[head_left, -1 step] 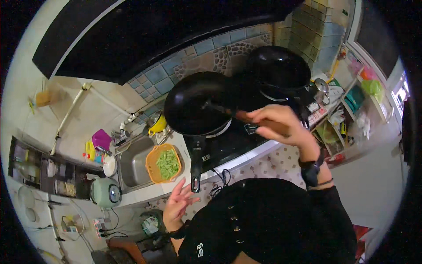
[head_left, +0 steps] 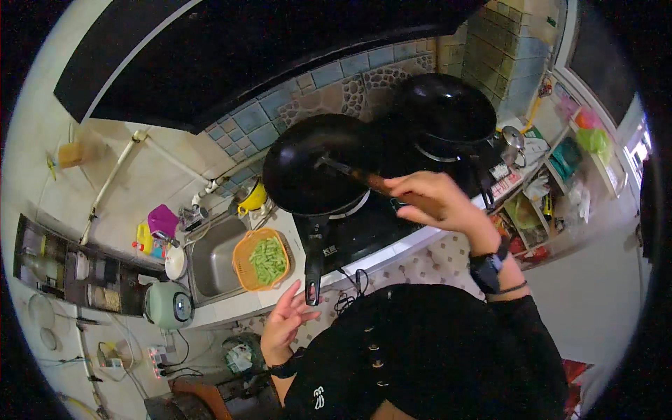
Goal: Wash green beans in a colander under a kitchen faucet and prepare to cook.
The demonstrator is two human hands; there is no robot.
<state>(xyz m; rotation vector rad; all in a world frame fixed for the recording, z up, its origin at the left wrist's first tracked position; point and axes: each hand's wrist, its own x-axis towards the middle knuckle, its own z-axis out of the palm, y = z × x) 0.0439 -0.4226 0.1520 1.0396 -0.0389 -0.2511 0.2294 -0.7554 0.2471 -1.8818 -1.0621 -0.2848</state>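
My right hand is wrapped round the wooden handle of a spatula. The metal end of that spatula reaches down into a black wok on the left burner; what lies inside is too dark to make out. The wok's long black handle points back toward my body. Beside the handle's tip, my left hand has its fingers spread and grips nothing; whether a finger touches the handle I cannot tell. An orange basket of cut green beans sits on the counter left of the handle.
A second black wok occupies the right burner of the black stove. Left of the basket are a steel sink and a green rice cooker. Shelves of goods stand at right; a dark range hood hangs above.
The spatula has shifted slightly left and up inside the wok, and my right hand has moved a little left with it. My left hand has barely moved.
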